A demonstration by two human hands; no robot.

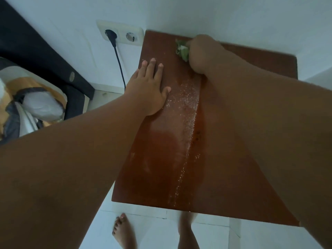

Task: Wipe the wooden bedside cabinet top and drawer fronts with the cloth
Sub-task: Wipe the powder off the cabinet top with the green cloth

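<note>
The reddish-brown wooden cabinet top (161,159) fills the middle of the head view, seen from above. A wet, foamy streak (186,126) runs lengthwise down its centre. My right hand (203,53) is at the far edge near the wall, closed on a bunched green and white cloth (182,49) pressed against the wood. My left hand (149,85) lies flat on the top's left side, fingers spread, holding nothing. The drawer fronts are hidden below the top.
A white wall backs the cabinet, with a double socket (120,34) and a black plug and cable (119,63) to the left. A dark bed frame (45,56) with patterned bedding (32,108) lies further left. My bare feet (122,230) stand on white floor tiles.
</note>
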